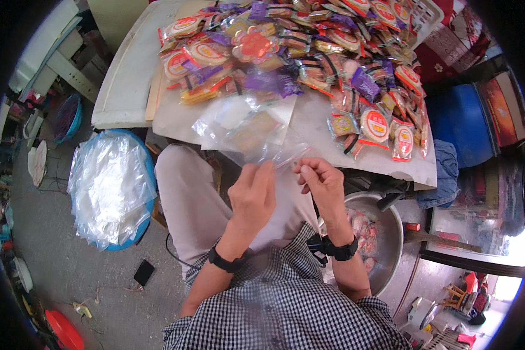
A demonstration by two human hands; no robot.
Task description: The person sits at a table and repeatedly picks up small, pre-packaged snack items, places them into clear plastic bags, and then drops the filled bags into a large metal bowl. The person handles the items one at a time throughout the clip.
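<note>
A clear plastic bag [232, 127] with a wrapped snack [258, 129] showing in or under it spans the space in front of me, over the table's near edge. My left hand [253, 192] pinches the bag's near edge between thumb and fingers. Just right of it, my right hand [321, 179] has its fingers curled near the bag's right corner; whether it touches the plastic cannot be told. Beyond the bag lies a large heap of individually wrapped snacks [332, 39], among them round crackers in red-printed wrappers [375, 125] and purple packets [365, 84].
A blue round basket [146, 218] heaped with clear plastic bags [111, 188] stands at the left. A metal basin [396, 236] with wrapped snacks is at my right, below the table [122, 83]. A blue barrel [461, 122] stands beyond it. A dark flat object [144, 272] lies on the floor.
</note>
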